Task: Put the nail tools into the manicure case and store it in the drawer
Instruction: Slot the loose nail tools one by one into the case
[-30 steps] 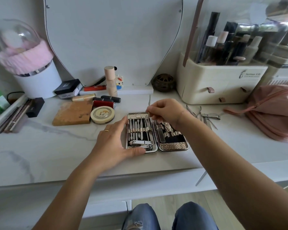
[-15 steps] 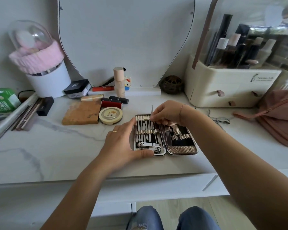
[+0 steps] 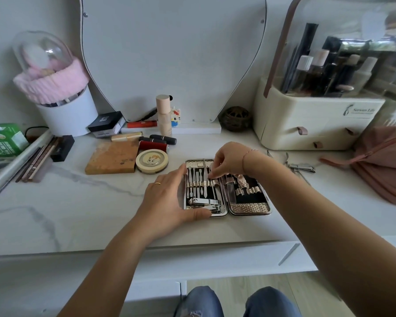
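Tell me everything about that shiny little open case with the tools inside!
The small rectangular manicure case lies open flat on the white marbled tabletop. Its two hinged halves have rose-gold textured trim, black lining and loops. The left half carries a row of thin silver tools and a silver nail clipper at its near end; the right half's loops look mostly empty. The left hand braces its left edge, thumb at the near edge. The right hand pinches one slim metal tool over the row.

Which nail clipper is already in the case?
The clipper at the near end of the case, left half, by the left hand. The other clipper lies loose on the counter farther right.
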`<state>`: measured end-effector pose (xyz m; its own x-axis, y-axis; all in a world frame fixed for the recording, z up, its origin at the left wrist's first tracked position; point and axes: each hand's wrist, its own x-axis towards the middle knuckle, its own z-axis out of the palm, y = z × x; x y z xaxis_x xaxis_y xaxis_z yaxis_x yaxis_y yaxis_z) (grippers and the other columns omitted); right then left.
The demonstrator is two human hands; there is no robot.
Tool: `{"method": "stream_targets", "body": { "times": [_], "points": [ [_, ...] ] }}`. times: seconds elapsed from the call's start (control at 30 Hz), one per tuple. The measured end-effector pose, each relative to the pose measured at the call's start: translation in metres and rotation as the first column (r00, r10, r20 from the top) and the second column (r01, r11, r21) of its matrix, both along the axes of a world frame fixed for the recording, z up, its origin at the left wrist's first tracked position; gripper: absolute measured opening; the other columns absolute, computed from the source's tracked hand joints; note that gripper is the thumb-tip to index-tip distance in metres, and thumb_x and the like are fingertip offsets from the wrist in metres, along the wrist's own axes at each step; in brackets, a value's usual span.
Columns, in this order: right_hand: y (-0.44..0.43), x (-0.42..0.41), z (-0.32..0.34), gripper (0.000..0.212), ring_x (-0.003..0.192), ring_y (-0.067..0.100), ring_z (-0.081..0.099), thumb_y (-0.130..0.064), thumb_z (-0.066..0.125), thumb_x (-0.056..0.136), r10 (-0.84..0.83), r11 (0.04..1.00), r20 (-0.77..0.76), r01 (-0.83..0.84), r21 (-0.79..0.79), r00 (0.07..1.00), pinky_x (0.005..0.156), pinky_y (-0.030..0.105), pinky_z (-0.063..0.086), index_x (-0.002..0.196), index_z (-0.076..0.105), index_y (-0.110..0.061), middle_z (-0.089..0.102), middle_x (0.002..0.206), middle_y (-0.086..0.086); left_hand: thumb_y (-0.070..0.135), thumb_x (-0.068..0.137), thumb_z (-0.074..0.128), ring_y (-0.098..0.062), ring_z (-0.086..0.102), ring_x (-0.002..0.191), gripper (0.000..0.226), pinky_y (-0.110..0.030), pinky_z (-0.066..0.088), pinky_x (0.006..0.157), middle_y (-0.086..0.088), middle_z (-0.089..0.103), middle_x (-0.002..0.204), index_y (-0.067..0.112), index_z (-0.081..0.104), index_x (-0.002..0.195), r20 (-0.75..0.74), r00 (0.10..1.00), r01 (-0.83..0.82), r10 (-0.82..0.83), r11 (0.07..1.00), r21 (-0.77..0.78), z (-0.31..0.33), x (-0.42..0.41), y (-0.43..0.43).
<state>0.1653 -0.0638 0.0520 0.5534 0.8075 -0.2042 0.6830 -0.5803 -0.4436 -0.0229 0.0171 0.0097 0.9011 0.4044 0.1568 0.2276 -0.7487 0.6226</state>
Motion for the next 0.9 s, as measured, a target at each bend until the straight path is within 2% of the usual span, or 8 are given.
{"method": "stream_targets", "body": {
  "times": [0.13,0.2,0.27,0.37,0.4,0.57,0.8,0.9],
  "points": [
    [-0.012,0.002,-0.007,0.022,0.061,0.007,0.051,-0.027,0.071,0.079,0.001,0.973,0.055,-0.013,0.231,0.998,0.056,0.018,0.038,0.098,0.063,-0.019,0.058,0.074,-0.003,0.07,0.055,0.068,-0.008,0.017,0.135,0.116,-0.027,0.016,0.107,0.014,0.025,0.15,0.034,0.008,0.147,-0.023,1.0,-0.006,0.005,1.0,-0.013,-0.004,-0.001,0.002],
    [-0.016,-0.001,-0.009,0.027,0.061,0.004,0.048,-0.022,0.06,0.088,0.033,0.963,0.12,-0.064,0.262,0.992,0.058,0.014,0.036,0.114,0.061,-0.024,0.055,0.07,-0.005,0.071,0.055,0.066,-0.009,0.016,0.136,0.116,-0.028,0.015,0.107,0.013,0.024,0.151,0.033,0.007,0.147,-0.033,0.999,-0.003,0.003,1.0,-0.015,-0.003,0.0,0.002],
    [-0.017,-0.004,-0.011,0.033,0.065,0.003,0.048,-0.016,0.051,0.092,0.072,0.965,0.161,-0.109,0.238,0.984,0.064,0.018,0.038,0.122,0.06,-0.026,0.053,0.07,-0.01,0.074,0.053,0.066,-0.01,0.016,0.137,0.119,-0.029,0.014,0.108,0.012,0.023,0.152,0.031,0.007,0.148,-0.038,0.999,0.001,-0.001,1.0,-0.009,-0.004,0.0,0.002],
    [-0.015,-0.002,-0.018,0.041,0.099,0.018,0.054,-0.014,0.041,0.094,0.127,0.98,0.242,-0.159,0.119,0.962,0.087,0.028,0.038,0.127,0.055,-0.033,0.058,0.1,0.001,0.081,0.05,0.064,-0.011,0.016,0.138,0.124,-0.029,0.014,0.108,0.012,0.023,0.152,0.031,0.008,0.148,-0.04,0.999,0.002,-0.003,1.0,-0.006,-0.004,0.0,0.003],
    [-0.015,-0.002,-0.02,0.042,0.105,0.022,0.052,-0.015,0.039,0.095,0.13,0.982,0.256,-0.16,0.097,0.958,0.089,0.029,0.037,0.128,0.054,-0.034,0.054,0.1,0.003,0.08,0.05,0.064,-0.01,0.016,0.138,0.123,-0.029,0.014,0.109,0.012,0.023,0.152,0.031,0.007,0.148,-0.04,0.999,0.003,-0.003,1.0,-0.008,-0.004,0.0,0.003],
    [-0.019,-0.004,-0.023,0.042,0.104,0.023,0.051,-0.018,0.035,0.097,0.17,0.982,0.293,-0.187,0.031,0.941,0.089,0.03,0.038,0.131,0.051,-0.036,0.04,0.094,-0.004,0.077,0.051,0.063,-0.011,0.016,0.137,0.121,-0.029,0.015,0.109,0.011,0.024,0.152,0.031,0.007,0.148,-0.046,0.999,-0.008,0.007,1.0,-0.009,-0.004,0.0,0.003],
    [-0.021,-0.003,-0.026,0.042,0.107,0.022,0.05,-0.014,0.037,0.095,0.12,0.984,0.225,-0.146,0.098,0.967,0.098,0.039,0.039,0.128,0.053,-0.034,0.044,0.099,-0.003,0.086,0.043,0.054,-0.013,0.017,0.138,0.127,-0.032,0.016,0.11,0.009,0.025,0.151,0.032,0.008,0.148,-0.039,0.999,-0.012,0.012,1.0,-0.013,-0.008,0.001,0.005],
    [-0.017,-0.002,-0.028,0.043,0.111,0.022,0.05,-0.012,0.036,0.093,0.094,0.982,0.206,-0.124,0.14,0.974,0.099,0.042,0.04,0.128,0.051,-0.033,0.054,0.114,0.003,0.087,0.044,0.054,-0.012,0.017,0.138,0.127,-0.032,0.015,0.111,0.01,0.025,0.152,0.031,0.008,0.148,-0.033,0.999,-0.003,0.003,1.0,-0.006,-0.006,0.001,0.005]
  ]
}}
